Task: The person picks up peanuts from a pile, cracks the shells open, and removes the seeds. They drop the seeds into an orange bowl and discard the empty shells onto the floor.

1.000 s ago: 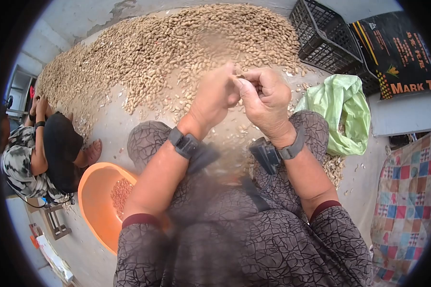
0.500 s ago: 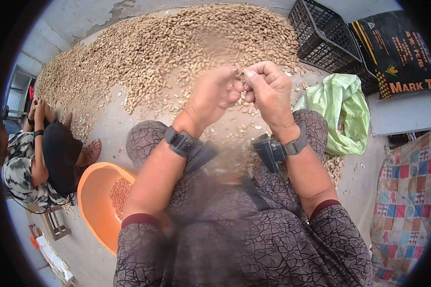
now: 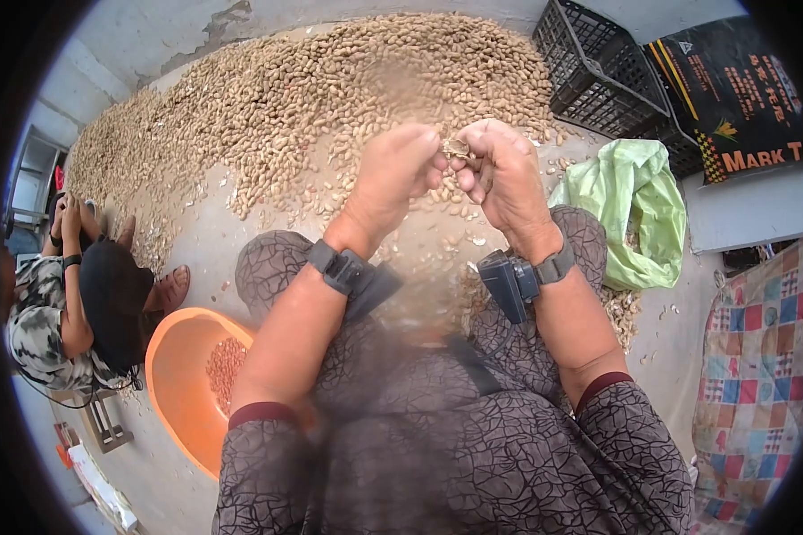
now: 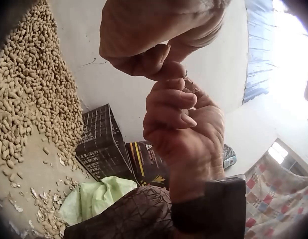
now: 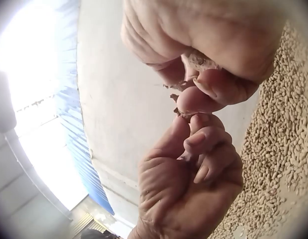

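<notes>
In the head view both hands meet over the floor in front of the knees. My right hand [image 3: 506,174] holds a cracked peanut shell [image 3: 456,149] between thumb and fingers, its broken side showing. My left hand [image 3: 391,178] comes up to it from the other side, fingers curled and fingertips at the shell. In the right wrist view, the left thumb and forefinger pinch the shell's ragged edge [image 5: 181,113]. More pale shell [image 5: 201,60] shows under the curled fingers of the right hand. What lies deeper in the left palm is hidden.
A big heap of unshelled peanuts [image 3: 330,85] spreads along the wall. An orange basin [image 3: 171,357] with red kernels [image 3: 227,366] stands at left, near a seated person [image 3: 71,294]. To the right are a green bag [image 3: 616,192], a black crate [image 3: 589,71] and a printed black sack [image 3: 732,98].
Both hands have stayed together in front of the knees while their fingers worked. The right hand has turned and its fingers spread, and the broken shell now shows more plainly between the hands.
</notes>
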{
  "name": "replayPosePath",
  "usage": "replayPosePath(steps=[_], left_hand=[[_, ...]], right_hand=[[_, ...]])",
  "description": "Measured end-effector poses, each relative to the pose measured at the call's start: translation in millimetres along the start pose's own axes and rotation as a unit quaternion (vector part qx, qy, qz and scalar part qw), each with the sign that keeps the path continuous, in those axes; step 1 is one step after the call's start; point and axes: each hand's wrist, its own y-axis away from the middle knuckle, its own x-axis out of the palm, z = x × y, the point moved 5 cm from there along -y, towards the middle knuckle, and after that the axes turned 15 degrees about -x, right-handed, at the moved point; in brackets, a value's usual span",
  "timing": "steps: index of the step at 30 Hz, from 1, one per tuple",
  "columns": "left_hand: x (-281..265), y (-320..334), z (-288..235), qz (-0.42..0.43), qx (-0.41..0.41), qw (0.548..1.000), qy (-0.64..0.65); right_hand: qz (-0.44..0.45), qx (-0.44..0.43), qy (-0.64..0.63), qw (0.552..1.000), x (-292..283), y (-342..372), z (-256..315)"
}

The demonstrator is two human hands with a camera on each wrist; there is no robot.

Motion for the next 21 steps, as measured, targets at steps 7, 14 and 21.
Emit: replayPosePath(steps=[7, 14, 21], left_hand=[[2, 1, 1, -0.001, 0.023, 1.000, 0.011], [5, 1, 3, -0.022, 0.057, 0.997, -0.052], [5, -3, 18, -0.088, 0.142, 0.979, -0.114]], right_hand=[[0.059, -0.064, 0.133, 0.987, 4, -1, 5], [0.045, -0.064, 0.150, 0.986, 7, 2, 5], [0.017, -0.079, 0.203, 0.976, 9, 5, -4]])
